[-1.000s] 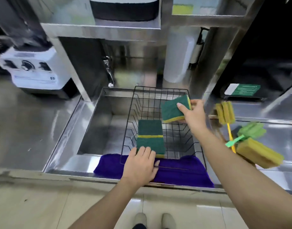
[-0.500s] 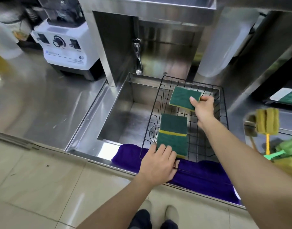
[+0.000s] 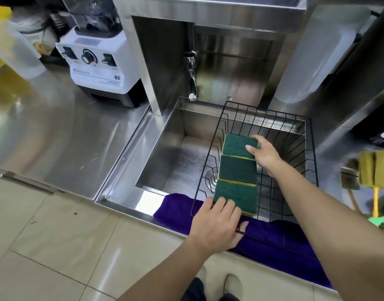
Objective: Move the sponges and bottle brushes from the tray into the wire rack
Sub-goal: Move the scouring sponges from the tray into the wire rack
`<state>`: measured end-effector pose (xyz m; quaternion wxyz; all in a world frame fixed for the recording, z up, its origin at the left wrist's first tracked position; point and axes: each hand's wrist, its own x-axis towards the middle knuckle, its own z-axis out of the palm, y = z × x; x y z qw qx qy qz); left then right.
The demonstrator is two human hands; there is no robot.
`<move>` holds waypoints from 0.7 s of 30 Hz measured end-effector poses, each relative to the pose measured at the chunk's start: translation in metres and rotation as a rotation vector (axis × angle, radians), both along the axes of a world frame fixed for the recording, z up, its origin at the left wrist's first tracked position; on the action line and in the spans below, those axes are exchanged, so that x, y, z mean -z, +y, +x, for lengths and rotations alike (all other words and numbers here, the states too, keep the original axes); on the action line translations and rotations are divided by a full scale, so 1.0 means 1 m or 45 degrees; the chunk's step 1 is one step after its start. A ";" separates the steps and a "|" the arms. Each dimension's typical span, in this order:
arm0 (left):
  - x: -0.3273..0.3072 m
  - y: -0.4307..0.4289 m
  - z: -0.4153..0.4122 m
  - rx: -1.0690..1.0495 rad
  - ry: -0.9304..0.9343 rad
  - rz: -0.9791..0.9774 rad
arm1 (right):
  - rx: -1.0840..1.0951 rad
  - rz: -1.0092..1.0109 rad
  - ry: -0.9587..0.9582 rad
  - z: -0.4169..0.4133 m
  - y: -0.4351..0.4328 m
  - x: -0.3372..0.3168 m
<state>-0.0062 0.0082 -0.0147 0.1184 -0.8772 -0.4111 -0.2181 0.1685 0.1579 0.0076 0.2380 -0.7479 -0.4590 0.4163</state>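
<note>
Steel sink [image 3: 165, 135], wire rack [image 3: 280, 127]: right hand [image 3: 265, 153] pinches light, squashy scouring sponge [image 3: 238, 146] by its edge; left hand [image 3: 217, 224] grips rack rim.

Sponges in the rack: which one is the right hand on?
The far sponge, at the back of the row of three in the rack. The right hand grips its right edge; the left hand touches the near sponge.

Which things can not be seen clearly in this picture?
- Tray and remaining sponges: head view, cut off by the right edge; only one bottle brush shows well.
- Near edge of the front sponge: covered by the left hand.
- Sink drain: partly behind the wire rack.
- Blender label: too small to read.
</note>
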 end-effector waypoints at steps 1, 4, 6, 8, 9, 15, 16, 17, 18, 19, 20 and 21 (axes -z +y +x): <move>0.000 0.000 0.000 0.001 -0.001 -0.001 | -0.044 -0.031 -0.064 0.001 0.002 -0.002; 0.000 0.000 0.000 -0.004 -0.002 -0.004 | -0.133 -0.059 -0.261 0.002 0.006 -0.002; 0.000 0.000 0.000 -0.006 0.004 -0.009 | -0.085 -0.021 -0.339 -0.001 0.005 -0.003; -0.001 0.000 0.000 -0.006 0.012 -0.010 | -0.039 0.043 -0.366 -0.005 0.002 -0.001; -0.001 0.000 0.000 -0.003 0.019 -0.011 | -0.044 0.051 -0.385 -0.006 0.000 0.000; -0.002 0.000 0.001 0.036 0.068 -0.065 | -0.345 -0.089 -0.400 0.010 -0.013 -0.008; -0.003 0.000 0.001 0.038 0.079 -0.087 | -0.400 -0.118 -0.399 0.013 -0.016 -0.010; -0.003 -0.001 0.002 0.040 0.095 -0.110 | -0.445 -0.140 -0.407 0.016 -0.020 -0.012; -0.004 -0.002 0.003 0.047 0.115 -0.134 | -0.479 -0.149 -0.421 0.018 -0.024 -0.013; -0.005 -0.002 0.005 0.064 0.140 -0.156 | -0.490 -0.142 -0.426 0.020 -0.029 -0.015; -0.006 -0.004 0.009 0.093 0.165 -0.176 | -0.472 -0.121 -0.413 0.022 -0.034 -0.018; -0.006 -0.006 0.013 0.127 0.190 -0.192 | -0.431 -0.088 -0.394 0.025 -0.039 -0.021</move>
